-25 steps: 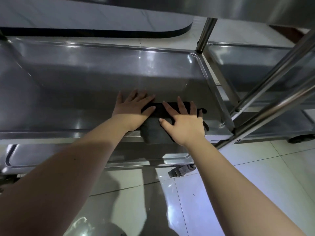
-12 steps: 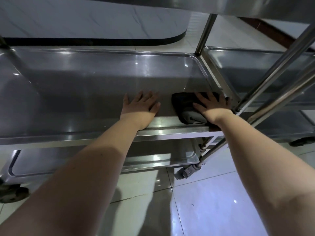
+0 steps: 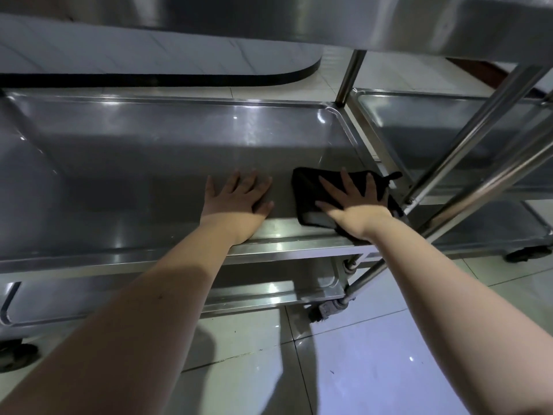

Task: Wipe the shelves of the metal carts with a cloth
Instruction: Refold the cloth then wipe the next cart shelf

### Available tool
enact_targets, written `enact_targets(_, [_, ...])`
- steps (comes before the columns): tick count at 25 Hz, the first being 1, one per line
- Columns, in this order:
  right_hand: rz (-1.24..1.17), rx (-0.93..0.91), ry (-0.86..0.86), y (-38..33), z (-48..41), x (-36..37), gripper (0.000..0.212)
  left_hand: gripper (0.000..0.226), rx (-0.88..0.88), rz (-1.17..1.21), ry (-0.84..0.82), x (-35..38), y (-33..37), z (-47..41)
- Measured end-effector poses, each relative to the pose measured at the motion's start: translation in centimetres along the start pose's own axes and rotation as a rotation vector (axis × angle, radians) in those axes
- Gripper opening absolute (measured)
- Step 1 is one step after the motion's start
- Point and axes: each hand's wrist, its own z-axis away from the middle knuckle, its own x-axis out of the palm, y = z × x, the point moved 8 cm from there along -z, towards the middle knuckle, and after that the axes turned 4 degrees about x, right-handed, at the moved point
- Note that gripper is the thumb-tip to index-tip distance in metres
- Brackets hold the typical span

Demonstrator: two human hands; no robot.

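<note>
**On the middle shelf, right end: cloth pinned flat under one palm**

Near the right front corner of the shiny stainless-steel middle shelf (image 3: pixel 149 163) lies a folded black fabric cloth (image 3: pixel 308 187), close to the slanted steel frame tube (image 3: pixel 466 139) of the cart. Right hand (image 3: pixel 356 205) presses down on it, grip apart: fingers spread and straight, nothing curled round the fabric. Left hand (image 3: pixel 239 202) lies flat on bare steel just beside the cloth, not touching it. Its grip is likewise apart and holds nothing; probably bracing. Cloth's near edge seems to reach the raised front lip, though shadow makes that hard to confirm. Small loop tab (image 3: pixel 392 176) sticks out at its far right corner.

Handling, as judged: light and limp, with no shape of its own. It should slide easily on polished steel and bunch if pushed from one edge. Best held by a broad palm over the centre, fingers fanned to keep the fold flat. The tab suits hanging, not wiping. Shelf pan is rigid, and its rim corners will need fingertip pressure.

Neighbouring steel cart shelf (image 3: pixel 434 121) stands just right. Lower shelf (image 3: pixel 269 292) and pale tiled floor (image 3: pixel 374 354) lie below.
</note>
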Motion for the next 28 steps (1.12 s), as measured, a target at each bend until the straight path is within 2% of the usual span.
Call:
enact_targets(3, [-0.002, 0.018, 0.058, -1.6, -5.8, -2.4, 0.066, 0.065, 0.001, -0.01, -0.024, 0.2, -0.1, 0.1])
enact_targets(6, [-0.013, 0.028, 0.046, -2.3, -8.0, -3.1, 0.068, 0.071, 0.001, 0.005, -0.03, 0.3, -0.1, 0.0])
enact_targets(12, [-0.009, -0.009, -0.016, 1.7, 1.6, 0.5, 0.065, 0.068, -0.004, 0.011, -0.025, 0.2, 0.1, -0.2])
enact_targets(15, [-0.036, 0.046, -0.043, 3.0, 4.9, 0.5, 0.059, 0.063, 0.005, 0.005, -0.028, 0.2, 0.3, -0.1])
enact_targets(17, [-0.01, 0.091, -0.025, 0.2, 5.1, 0.6, 0.062, 0.056, 0.008, 0.005, -0.011, 0.0, 0.4, -0.1])
enact_targets(20, [0.035, -0.06, 0.024, -6.0, 6.0, 1.6, 0.062, 0.05, 0.016, 0.007, -0.004, -0.3, 0.0, -0.2])
enact_targets(22, [-0.001, -0.096, 0.024, -4.3, 6.4, 1.3, 0.058, 0.05, 0.016, 0.0, -0.036, 0.0, -0.2, 0.1])
enact_targets(25, [-0.038, 0.077, 0.007, 2.7, 6.3, 0.6, 0.054, 0.05, 0.048, 0.01, -0.098, -0.2, 0.4, 0.0])
enact_targets(28, [0.02, 0.127, 0.039, 3.5, 6.5, 0.8, 0.054, 0.054, 0.074, -0.039, -0.198, -1.4, -2.5, 1.2])
